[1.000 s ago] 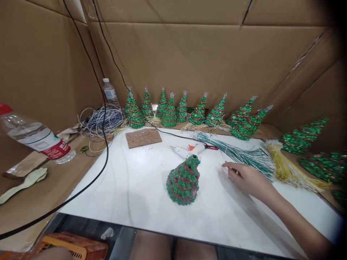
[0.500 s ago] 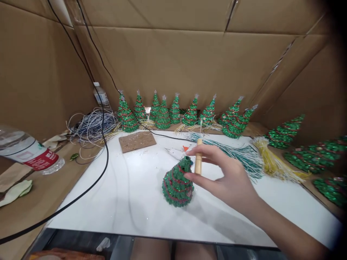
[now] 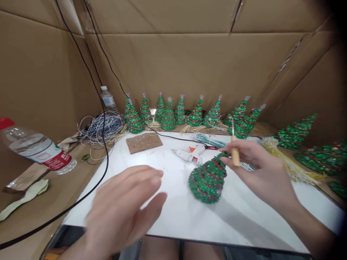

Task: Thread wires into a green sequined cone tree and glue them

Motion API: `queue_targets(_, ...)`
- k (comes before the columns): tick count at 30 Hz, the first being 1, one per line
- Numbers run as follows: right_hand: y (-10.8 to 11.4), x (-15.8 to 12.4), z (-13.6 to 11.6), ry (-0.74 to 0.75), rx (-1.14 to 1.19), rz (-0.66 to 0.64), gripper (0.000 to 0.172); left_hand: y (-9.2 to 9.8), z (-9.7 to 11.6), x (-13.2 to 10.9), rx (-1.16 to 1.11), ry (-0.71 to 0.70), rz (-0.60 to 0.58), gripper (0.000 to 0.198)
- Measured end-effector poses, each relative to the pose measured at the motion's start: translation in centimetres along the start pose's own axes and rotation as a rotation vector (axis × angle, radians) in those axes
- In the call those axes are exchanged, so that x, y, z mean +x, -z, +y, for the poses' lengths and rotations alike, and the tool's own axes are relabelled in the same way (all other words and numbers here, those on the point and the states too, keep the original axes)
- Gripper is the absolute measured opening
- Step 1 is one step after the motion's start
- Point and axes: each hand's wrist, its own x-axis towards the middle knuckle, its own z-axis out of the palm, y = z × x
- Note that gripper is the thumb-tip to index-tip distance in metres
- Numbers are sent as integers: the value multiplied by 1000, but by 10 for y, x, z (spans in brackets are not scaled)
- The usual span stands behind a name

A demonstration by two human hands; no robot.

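Note:
My right hand [image 3: 255, 166] holds a wooden-handled awl [image 3: 235, 155], its thin metal shaft pointing up. The fingertips of the same hand are at the top of a small green beaded Christmas tree [image 3: 208, 178] with red garland, which leans toward that hand over the white board [image 3: 170, 220]. No star shows at this tree's top. My left hand [image 3: 130, 206] is over the board to the left of the tree, slightly blurred, thumb apart from the fingers and nothing in it. Behind the tree lies a white glue gun [image 3: 187, 156] with an orange trigger.
Several finished trees [image 3: 168, 115] with stars line the cardboard wall. A brown cardboard piece [image 3: 144, 142] lies at the back left. Tangled wires [image 3: 101, 126], a water bottle [image 3: 40, 148] and a black cable [image 3: 105, 159] are at left. Yellow-white wire bundles [image 3: 290, 162] lie at right.
My left hand has come into view from the lower left. My right hand, the awl and the tree have shifted right, and the tree has tilted. The whole view has also moved slightly.

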Motion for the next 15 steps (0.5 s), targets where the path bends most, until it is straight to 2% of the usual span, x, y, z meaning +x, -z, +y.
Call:
queue_targets(1, 5, -1, 5, -16, -23, 18, 25, -9, -6, 1, -26, -22, 34, 15)
queue_targets(5, 24, -1, 28, -79, -107, 79, 34, -47, -38, -7, -6, -12, 19, 23)
queue_targets(7, 31, 0, 40, -110, -107, 103, 36, -59, -54, -17, 23, -8, -55, 23)
queue_targets(10, 38, 4, 53, -123, -128, 154, 38, -67, -76, -31, 80, 14, -164, 19)
queue_targets(12, 40, 3, 53, -90, -299, 230, 36, -69, -88, -39, 112, 35, -252, 22)
queue_targets(15, 34, -5, 35, 34, -592, 354, 26, -70, -102, -46, 129, 67, -366, 36)
